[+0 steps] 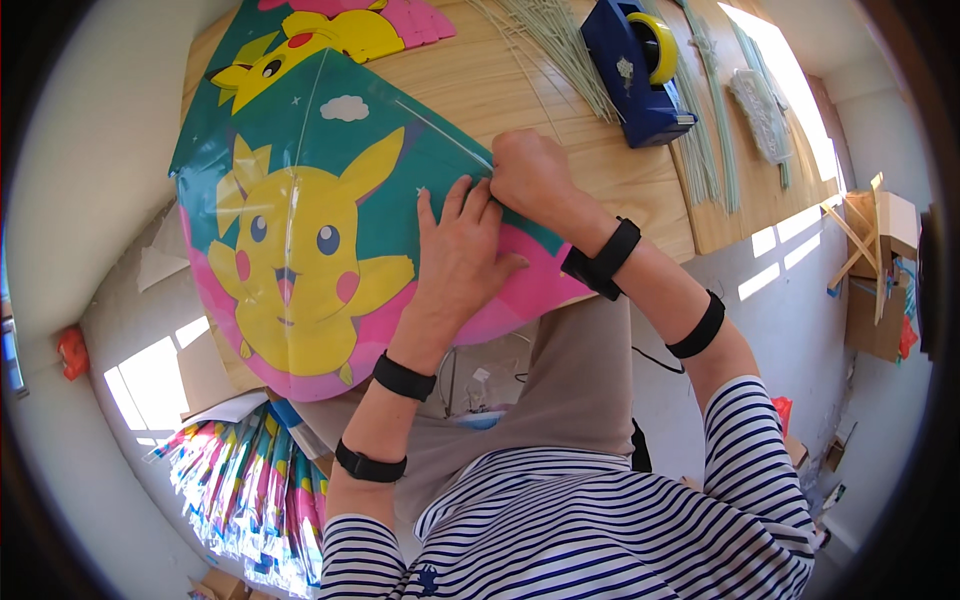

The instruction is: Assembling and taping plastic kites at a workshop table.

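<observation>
A kite sail [380, 240], green above and pink below with a large yellow cartoon figure, lies spread on the wooden table. My left hand [462, 240] rests on its right part, palm down with fingers spread. At the sail's right edge my right hand [535, 170] is closed in a fist. A thin pale rod [440, 130] runs along that edge up to the fist. What the right fingers grip is hidden. Under the top of this sail lies another kite sail [350, 35] with a similar print.
Beyond my right hand, a blue tape dispenser [640, 85] with yellow tape stands among bundles of thin pale rods [565, 55]. A clear plastic box [760, 115] sits farther right. Many folded printed sheets [245, 485] hang at lower left. Cardboard boxes [875, 300] are at the far right.
</observation>
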The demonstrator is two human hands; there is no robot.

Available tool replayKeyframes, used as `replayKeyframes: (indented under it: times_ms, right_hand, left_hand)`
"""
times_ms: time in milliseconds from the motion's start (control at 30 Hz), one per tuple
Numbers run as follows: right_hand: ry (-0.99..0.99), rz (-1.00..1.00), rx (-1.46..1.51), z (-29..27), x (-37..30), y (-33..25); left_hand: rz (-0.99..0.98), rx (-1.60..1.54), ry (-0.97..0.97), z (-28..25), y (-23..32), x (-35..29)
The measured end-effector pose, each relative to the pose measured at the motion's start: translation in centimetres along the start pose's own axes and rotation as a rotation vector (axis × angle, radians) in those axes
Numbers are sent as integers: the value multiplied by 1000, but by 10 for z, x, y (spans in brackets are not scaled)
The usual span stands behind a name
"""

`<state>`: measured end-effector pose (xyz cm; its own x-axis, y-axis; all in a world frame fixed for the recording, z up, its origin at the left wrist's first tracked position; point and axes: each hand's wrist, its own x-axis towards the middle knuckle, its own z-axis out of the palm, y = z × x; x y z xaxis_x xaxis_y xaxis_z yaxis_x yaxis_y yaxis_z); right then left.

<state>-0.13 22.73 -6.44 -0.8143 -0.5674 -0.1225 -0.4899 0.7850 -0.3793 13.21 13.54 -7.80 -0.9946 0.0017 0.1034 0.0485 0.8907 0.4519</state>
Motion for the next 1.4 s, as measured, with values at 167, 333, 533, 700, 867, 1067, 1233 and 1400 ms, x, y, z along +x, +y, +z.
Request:
replayKeyframes:
  times_ms: [167,333,533,700,867,1067,1233,1400]
  right_hand:
    - [-13,-15,3,-2,12,4]
    - [-8,30,48,5,16,10]
    - [21,-14,-33,5,16,3]
    - [117,-5,31,24,12,9]
    - [180,-29,58,10,-20,23]
    - [102,19,10,8,-88,53]
    - [-84,86,13,2,-81,59]
    - [426,-134,-167,-14,-66,68]
  left_hand:
    - [-6,2,-40,-2,3,3]
    - [6,14,-1,3,1,0]
    - [39,1,71,2,1,-4]
    - [5,-14,87,6,3,-8]
    - [-9,-48,65,-17,2,-36]
    - [-144,148,-31,-49,-23,-157]
    - [-323,202,-14,-78,-42,-221]
    - [-581,233,91,-91,-84,-265]
